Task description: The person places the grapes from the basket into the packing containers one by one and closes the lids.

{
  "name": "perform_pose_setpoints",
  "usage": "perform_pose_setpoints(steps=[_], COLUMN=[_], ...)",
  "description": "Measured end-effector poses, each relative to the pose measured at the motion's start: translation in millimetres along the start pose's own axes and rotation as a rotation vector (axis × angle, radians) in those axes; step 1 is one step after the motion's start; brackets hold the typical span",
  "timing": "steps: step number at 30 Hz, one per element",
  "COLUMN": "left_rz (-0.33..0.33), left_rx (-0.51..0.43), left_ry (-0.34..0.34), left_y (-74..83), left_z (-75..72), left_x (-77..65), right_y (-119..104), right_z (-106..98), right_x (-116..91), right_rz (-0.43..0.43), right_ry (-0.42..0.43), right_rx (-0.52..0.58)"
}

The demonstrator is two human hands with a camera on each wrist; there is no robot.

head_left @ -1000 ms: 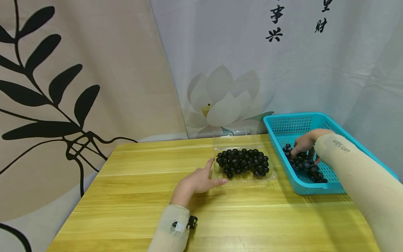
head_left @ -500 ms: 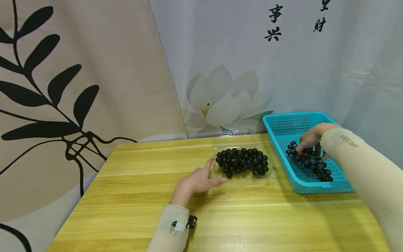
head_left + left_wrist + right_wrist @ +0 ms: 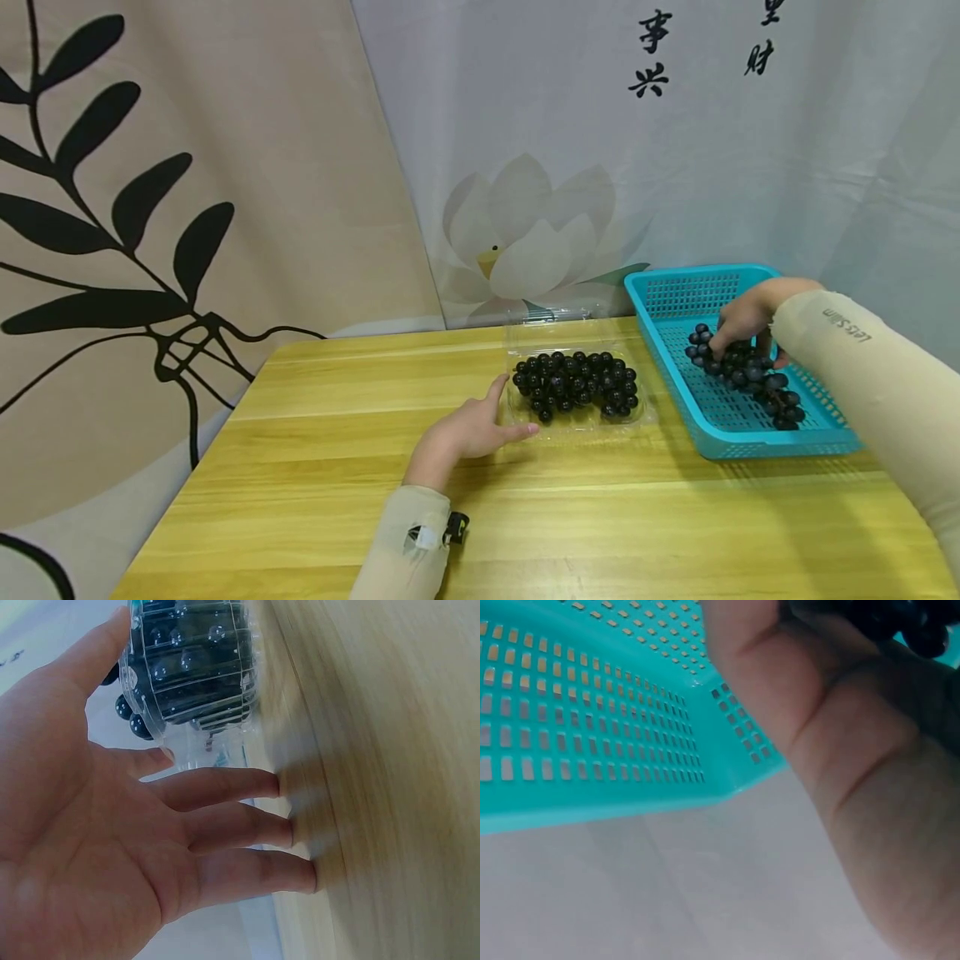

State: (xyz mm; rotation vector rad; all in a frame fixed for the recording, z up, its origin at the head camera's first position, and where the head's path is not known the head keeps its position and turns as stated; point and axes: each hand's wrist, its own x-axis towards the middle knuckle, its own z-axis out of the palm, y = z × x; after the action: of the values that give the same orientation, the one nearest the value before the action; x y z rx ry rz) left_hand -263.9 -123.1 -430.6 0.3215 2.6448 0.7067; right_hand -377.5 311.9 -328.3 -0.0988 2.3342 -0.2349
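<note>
My right hand (image 3: 753,315) grips a bunch of dark grapes (image 3: 765,387) over the floor of the blue plastic basket (image 3: 723,427). Its fingertips are partly hidden among the berries, and in the right wrist view only a few grapes (image 3: 926,634) show past the hand. To the left, another bunch of dark grapes (image 3: 573,382) lies in a clear plastic container (image 3: 585,427). My left hand (image 3: 474,429) is spread at the container's left side, thumb and index finger at its edge. In the left wrist view, the other fingers (image 3: 240,825) extend straight to the tabletop.
The container's clear lid (image 3: 558,335) is folded back toward the curtain (image 3: 322,167) behind the table (image 3: 360,417). The basket stands close to the container's right, its raised perforated wall (image 3: 577,712) facing the curtain.
My right hand has moved right and slightly away from me, and the bunch in the basket has shifted right with it. My left hand and the container have stayed in place.
</note>
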Motion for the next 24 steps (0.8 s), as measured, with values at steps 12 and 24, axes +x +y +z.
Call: perform_pose_setpoints(steps=[12,24], left_rz=[-0.005,0.002], left_rx=[0.006,-0.014], left_ry=[0.013,0.002], left_y=[2.2,-1.1], left_z=[0.3,-1.3], left_x=[-0.7,0.8], right_y=[-3,-13], right_z=[-6,-9], right_x=[-9,-21], right_rz=[0.011,-0.04], right_ry=[0.033,0.011], right_rx=[-0.027,-0.063])
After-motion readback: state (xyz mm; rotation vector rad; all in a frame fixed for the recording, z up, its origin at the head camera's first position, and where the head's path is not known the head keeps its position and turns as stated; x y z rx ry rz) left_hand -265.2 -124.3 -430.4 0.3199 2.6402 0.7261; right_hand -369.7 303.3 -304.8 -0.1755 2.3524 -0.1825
